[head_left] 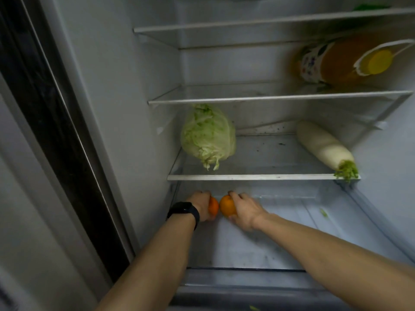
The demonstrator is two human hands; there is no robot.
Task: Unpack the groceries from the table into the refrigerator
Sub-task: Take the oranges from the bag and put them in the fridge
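Observation:
Both my arms reach into the open refrigerator, down to its lowest level under the bottom glass shelf (258,177). My left hand (202,205), with a black watch on the wrist, grips an orange (213,207) at the far left. Right beside it, my right hand (244,209) grips a second orange (227,205). The two oranges almost touch. Whether they rest on the compartment floor (280,232) I cannot tell.
On the shelf above lie a pale green cabbage (207,135) at the left and a white radish (323,147) at the right. One shelf higher, a bottle of amber liquid (343,61) lies on its side. The dark door seal (56,122) runs down the left.

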